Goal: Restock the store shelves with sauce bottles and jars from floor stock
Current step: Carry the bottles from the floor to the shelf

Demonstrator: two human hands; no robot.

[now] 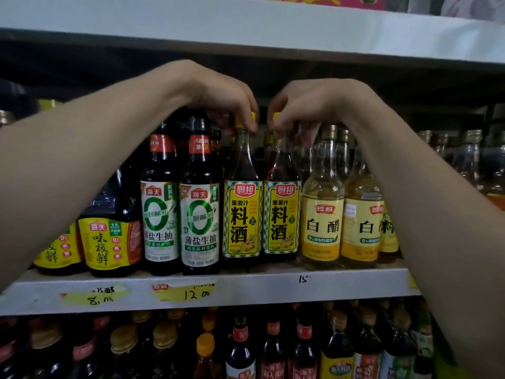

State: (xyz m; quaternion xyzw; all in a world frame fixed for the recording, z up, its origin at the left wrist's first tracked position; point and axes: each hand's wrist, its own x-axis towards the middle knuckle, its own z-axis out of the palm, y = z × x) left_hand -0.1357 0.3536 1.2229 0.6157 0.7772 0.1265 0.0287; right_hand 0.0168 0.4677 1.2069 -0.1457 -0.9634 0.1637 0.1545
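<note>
While both bottles stand at the shelf [246,285] front, the left hand [226,102] pinches the left wine bottle [241,214] by its yellow cap and the right hand [303,108] pinches the right one [281,217], likely to square them between the soy [200,225] and vinegar [322,214].

Cooking-wine bottles: two clear glossy glass bottles with yellow checked paper labels [241,214], yellow plastic caps.
Soy bottles: dark glossy bottles with white-green shiny labels [199,220].
Vinegar bottles: clear glass bottles with pale yellow matt labels [322,214].
Shelf: grey painted matt metal shelf [341,283], front edge carrying torn yellow paper price tags [185,294].
</note>
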